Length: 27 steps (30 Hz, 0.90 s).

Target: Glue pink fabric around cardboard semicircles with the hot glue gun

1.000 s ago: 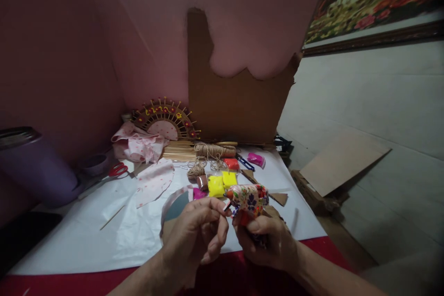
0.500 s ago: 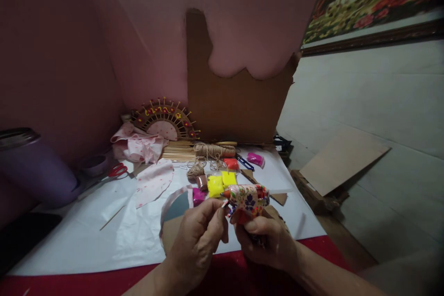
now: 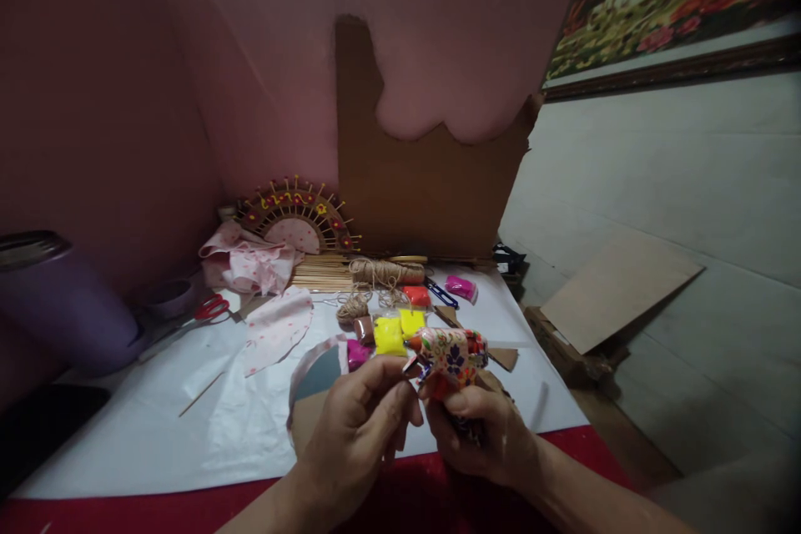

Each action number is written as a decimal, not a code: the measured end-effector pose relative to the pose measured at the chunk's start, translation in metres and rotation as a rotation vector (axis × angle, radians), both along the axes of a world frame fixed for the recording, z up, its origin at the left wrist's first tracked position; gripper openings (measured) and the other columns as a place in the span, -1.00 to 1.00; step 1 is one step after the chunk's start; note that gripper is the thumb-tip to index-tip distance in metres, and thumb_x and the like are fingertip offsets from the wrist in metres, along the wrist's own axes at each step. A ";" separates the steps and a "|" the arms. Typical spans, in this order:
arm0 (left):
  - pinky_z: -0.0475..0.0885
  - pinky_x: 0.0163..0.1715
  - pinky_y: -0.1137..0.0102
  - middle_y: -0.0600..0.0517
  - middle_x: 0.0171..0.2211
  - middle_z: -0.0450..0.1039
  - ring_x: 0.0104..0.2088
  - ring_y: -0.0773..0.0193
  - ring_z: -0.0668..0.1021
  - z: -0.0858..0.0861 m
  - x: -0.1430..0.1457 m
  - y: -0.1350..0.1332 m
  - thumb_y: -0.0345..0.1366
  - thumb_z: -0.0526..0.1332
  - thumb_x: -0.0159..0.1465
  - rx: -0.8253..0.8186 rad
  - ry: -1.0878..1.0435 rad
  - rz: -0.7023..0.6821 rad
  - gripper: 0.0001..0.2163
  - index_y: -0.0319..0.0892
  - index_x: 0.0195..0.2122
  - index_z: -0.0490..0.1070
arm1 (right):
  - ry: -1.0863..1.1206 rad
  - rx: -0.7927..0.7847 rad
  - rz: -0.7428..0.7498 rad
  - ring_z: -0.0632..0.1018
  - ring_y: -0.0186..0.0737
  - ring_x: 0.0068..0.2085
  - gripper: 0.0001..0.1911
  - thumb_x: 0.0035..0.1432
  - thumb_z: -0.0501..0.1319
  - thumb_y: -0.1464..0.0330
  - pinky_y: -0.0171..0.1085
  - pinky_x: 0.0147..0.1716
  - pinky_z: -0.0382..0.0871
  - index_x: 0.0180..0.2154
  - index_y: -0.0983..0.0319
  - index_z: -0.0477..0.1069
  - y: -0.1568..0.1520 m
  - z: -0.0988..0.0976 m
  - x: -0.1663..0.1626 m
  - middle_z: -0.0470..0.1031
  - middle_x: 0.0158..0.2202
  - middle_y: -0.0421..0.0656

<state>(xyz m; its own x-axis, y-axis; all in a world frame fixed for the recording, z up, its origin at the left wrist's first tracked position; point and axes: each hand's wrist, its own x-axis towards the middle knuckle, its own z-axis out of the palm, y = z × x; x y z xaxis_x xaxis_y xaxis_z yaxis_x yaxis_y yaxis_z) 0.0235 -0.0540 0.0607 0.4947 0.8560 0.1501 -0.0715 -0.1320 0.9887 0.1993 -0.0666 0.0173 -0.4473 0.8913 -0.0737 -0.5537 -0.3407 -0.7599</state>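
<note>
My right hand (image 3: 485,430) is wrapped around the grip of a hot glue gun (image 3: 451,352) with a colourful floral pattern. Its orange-brown nozzle end points left, and the lower grip is partly hidden by my fingers. Beside the front of the gun, my left hand (image 3: 360,417) has its index fingertip at a small flap or stand (image 3: 413,365) under the nozzle. The left thumb is lowered, apart from that fingertip, and the other fingers are curled. Behind my left hand lies a rounded cardboard piece (image 3: 309,409) with a fabric-covered rim.
Packets of yellow clay (image 3: 389,337) lie behind the gun, near jute twine (image 3: 388,271) and bamboo sticks (image 3: 322,273). Red-handled scissors (image 3: 211,308), cut pink fabric (image 3: 280,329) and a purple tumbler (image 3: 68,309) are to the left. A decorated fan-shaped piece (image 3: 297,217) stands at the back.
My left thumb has come down and away from the index fingertip, loosening a pinch near the nozzle. The glue gun in my right hand has turned slightly.
</note>
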 end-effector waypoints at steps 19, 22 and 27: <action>0.27 -0.71 0.53 0.04 -0.54 0.45 -0.68 0.44 0.38 0.003 0.001 0.002 -0.20 0.17 0.24 -0.075 -0.061 0.075 -0.82 -0.22 -0.33 0.40 | -0.010 0.020 -0.042 0.10 -0.55 -0.82 -0.75 -0.09 0.22 0.31 -0.51 -0.86 -0.08 -0.33 0.31 0.47 -0.002 0.009 -0.002 0.37 -0.69 -0.28; 0.26 -0.68 0.53 0.05 -0.54 0.46 -0.68 0.46 0.38 0.004 0.000 0.001 -0.20 0.14 0.26 -0.061 -0.055 0.073 -0.81 -0.23 -0.33 0.42 | -0.006 0.025 -0.038 0.09 -0.56 -0.82 -0.75 -0.08 0.22 0.30 -0.51 -0.85 -0.07 -0.34 0.30 0.47 -0.003 0.009 -0.002 0.36 -0.70 -0.29; 0.16 -0.74 0.56 0.09 -0.61 0.39 -0.72 0.49 0.29 0.006 -0.001 0.002 -0.14 0.12 0.27 -0.089 0.005 0.090 -0.75 -0.22 -0.42 0.38 | -0.006 0.005 -0.037 0.09 -0.54 -0.82 -0.75 -0.10 0.23 0.31 -0.51 -0.86 -0.06 -0.33 0.30 0.47 -0.003 0.009 -0.002 0.37 -0.71 -0.28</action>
<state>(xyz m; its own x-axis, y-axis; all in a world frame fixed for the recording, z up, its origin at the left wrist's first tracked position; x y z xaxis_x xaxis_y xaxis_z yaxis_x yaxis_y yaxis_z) 0.0223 -0.0525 0.0669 0.4157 0.9068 0.0695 -0.0582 -0.0498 0.9971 0.1970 -0.0698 0.0261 -0.4137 0.9076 -0.0714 -0.5613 -0.3160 -0.7649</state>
